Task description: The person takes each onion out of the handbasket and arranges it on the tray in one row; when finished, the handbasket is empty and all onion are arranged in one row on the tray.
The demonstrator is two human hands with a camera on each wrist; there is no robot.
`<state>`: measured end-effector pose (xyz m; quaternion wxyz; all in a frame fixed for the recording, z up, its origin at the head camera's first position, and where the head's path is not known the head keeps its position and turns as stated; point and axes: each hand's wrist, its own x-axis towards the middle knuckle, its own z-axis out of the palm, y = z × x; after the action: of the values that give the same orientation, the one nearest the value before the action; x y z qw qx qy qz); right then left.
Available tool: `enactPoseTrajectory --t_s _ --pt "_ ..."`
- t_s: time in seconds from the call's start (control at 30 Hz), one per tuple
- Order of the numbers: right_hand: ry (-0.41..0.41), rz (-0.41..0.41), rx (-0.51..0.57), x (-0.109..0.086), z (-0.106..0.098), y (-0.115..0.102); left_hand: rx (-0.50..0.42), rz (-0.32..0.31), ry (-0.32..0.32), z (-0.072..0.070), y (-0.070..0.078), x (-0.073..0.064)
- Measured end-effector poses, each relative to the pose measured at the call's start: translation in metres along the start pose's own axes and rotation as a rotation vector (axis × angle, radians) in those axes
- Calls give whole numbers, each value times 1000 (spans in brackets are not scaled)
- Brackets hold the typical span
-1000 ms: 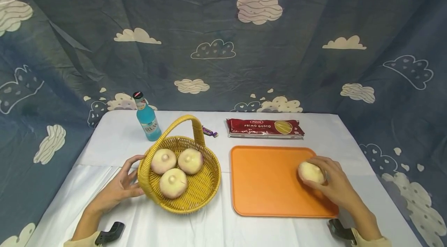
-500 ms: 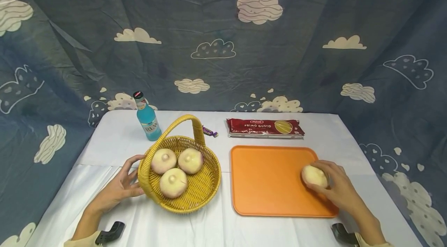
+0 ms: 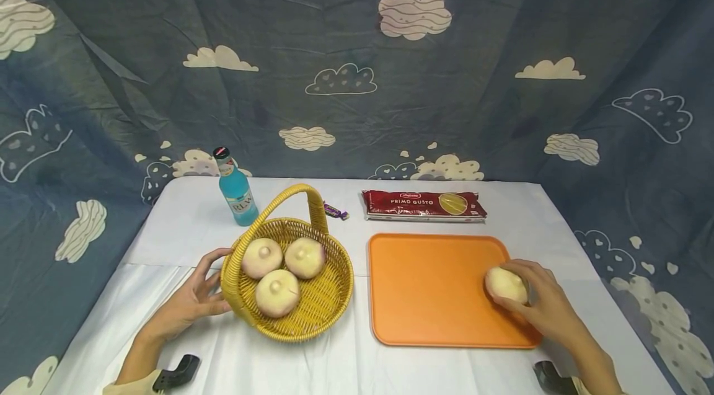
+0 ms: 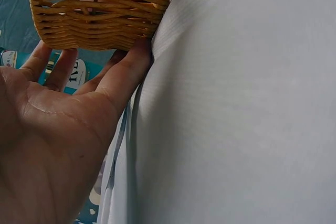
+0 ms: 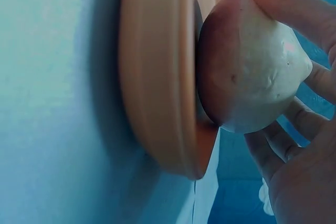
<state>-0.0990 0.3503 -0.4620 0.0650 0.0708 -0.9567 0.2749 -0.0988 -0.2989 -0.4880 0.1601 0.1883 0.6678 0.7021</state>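
Note:
My right hand (image 3: pixel 549 305) grips a round cream-and-purple turnip (image 3: pixel 505 285) over the right side of the orange tray (image 3: pixel 424 296). The right wrist view shows the thumb and fingers around this turnip (image 5: pixel 257 66), its purple end low inside the tray's rim (image 5: pixel 157 77). My left hand (image 3: pixel 192 302) touches the outer left side of a yellow wicker basket (image 3: pixel 334 296), fingers spread. Up close in the left wrist view, those fingertips lie along the lower wicker wall (image 4: pixel 100 19). Three similar turnips (image 3: pixel 277 293) lie inside the basket, under its arched handle.
A blue bottle (image 3: pixel 237 193) with a dark cap stands behind the basket, to the left. Behind the basket's handle lies a small purple-wrapped candy (image 3: pixel 334 211). A red Primo Gusto packet (image 3: pixel 424 206) lies beyond the tray. White cloth (image 3: pixel 346 370) covers the table.
My right hand and the turnip in it have shifted slightly right and toward the near side of the tray. The left hand and the basket have kept their place.

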Motion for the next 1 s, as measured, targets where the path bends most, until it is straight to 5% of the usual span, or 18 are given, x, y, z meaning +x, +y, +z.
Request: enactPoseTrajectory --t_s 0.33,1.0 --pt "-31 54 4 -1 0 1 11 5 4 0 0 0" --pt "-4 -6 14 1 -6 -2 12 -7 13 1 0 0"
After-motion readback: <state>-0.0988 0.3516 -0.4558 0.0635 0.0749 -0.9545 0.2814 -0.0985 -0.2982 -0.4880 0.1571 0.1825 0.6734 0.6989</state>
